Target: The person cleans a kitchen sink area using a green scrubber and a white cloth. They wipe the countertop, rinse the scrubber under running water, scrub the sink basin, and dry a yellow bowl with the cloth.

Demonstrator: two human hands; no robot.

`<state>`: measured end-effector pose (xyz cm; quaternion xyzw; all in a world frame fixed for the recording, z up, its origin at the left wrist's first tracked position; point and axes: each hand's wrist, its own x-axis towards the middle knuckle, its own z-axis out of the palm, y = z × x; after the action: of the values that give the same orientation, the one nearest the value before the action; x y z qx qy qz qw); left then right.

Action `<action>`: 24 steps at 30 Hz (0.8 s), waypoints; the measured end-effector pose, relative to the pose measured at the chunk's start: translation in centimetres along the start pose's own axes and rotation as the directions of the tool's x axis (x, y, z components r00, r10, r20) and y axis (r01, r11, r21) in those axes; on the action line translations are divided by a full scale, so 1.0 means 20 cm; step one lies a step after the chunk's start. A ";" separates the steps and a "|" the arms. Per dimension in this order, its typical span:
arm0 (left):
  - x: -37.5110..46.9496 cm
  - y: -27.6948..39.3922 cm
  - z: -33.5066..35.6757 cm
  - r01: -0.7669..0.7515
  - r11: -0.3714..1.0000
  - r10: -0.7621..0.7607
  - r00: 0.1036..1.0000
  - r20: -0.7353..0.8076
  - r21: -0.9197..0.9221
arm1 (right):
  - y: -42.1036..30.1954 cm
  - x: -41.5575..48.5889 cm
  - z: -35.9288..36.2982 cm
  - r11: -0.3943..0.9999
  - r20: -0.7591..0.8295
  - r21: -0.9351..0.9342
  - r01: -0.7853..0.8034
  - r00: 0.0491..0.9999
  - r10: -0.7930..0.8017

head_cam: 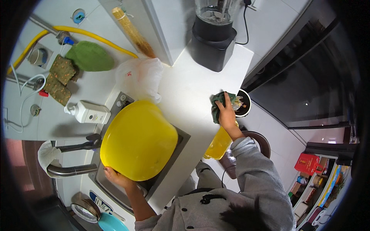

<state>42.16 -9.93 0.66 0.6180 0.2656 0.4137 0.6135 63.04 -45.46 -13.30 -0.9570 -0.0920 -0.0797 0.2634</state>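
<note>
My left hand (118, 177) grips the lower rim of a large yellow plastic basin (140, 140), which stands tilted over the sink (108, 180) with its underside facing up. On the right, my right hand (227, 112) presses a dark green cloth (216, 109) at the edge of the white countertop (185, 98), with its fingers spread over the cloth. Just beyond that hand, below the counter's edge, is a round bin (245, 104) with some waste in it. A yellow plastic container (221, 144) sits under the same edge, partly hidden by my forearm.
A blender (214, 40) stands at the counter's far end. Near the wall are a white plastic bag (140, 78) and a white pump bottle (91, 112). The faucet (72, 169) reaches over the sink. A turquoise bowl (111, 222) lies at lower left, and stocked shelves (312, 184) stand at right.
</note>
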 end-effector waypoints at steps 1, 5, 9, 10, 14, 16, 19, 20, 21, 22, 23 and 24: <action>-0.01 0.01 -0.07 -0.061 0.993 0.065 0.997 -0.044 0.099 | -0.01 0.00 0.02 0.999 -0.009 -0.008 -0.035 0.999 0.035; -0.06 0.05 -0.30 -0.132 0.873 0.198 0.976 -0.094 0.469 | 0.02 -0.01 0.10 0.998 -0.064 0.008 0.057 0.996 -0.056; -0.17 0.05 -0.41 -0.041 0.955 0.075 0.991 -0.108 0.294 | 0.10 0.23 0.15 0.996 0.032 -0.056 0.068 0.997 -0.067; -0.19 0.05 -0.40 -0.036 0.966 0.080 0.983 -0.164 0.257 | 0.08 0.31 0.17 0.992 0.047 -0.058 0.114 0.993 -0.111; -0.26 0.07 -0.37 -0.019 0.978 0.072 0.964 -0.255 0.207 | -0.18 0.53 0.28 0.966 0.264 0.026 0.258 0.930 -0.256; -0.28 0.06 -0.42 -0.012 0.970 0.071 0.969 -0.235 0.245 | -0.32 0.59 0.37 0.927 0.297 0.056 0.371 0.880 -0.370; -0.30 0.02 -0.45 -0.013 0.951 0.075 0.979 -0.191 0.308 | -0.44 0.60 0.51 0.842 0.347 0.149 0.518 0.770 -0.536; -0.30 0.02 -0.44 -0.017 0.943 0.079 0.982 -0.173 0.334 | -0.46 0.56 0.55 0.796 0.327 0.203 0.571 0.726 -0.604; -0.31 0.02 -0.43 -0.021 0.934 0.084 0.983 -0.162 0.358 | -0.48 0.51 0.58 0.738 0.302 0.256 0.624 0.673 -0.675; -0.31 0.03 -0.40 -0.001 0.925 0.070 0.983 -0.167 0.380 | -0.52 0.46 0.56 0.713 0.328 0.265 0.649 0.634 -0.700; -0.31 0.03 -0.40 -0.030 0.914 0.089 0.988 -0.128 0.404 | -0.54 0.39 0.54 0.688 0.352 0.275 0.672 0.595 -0.722; -0.30 0.02 -0.39 -0.060 0.904 0.104 0.991 -0.083 0.424 | -0.54 0.32 0.49 0.688 0.346 0.290 0.665 0.597 -0.724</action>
<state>32.42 -10.81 -0.88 0.7239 0.3536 0.4038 0.4335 68.00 -30.32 -15.01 -0.8176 -0.5186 0.0454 0.2460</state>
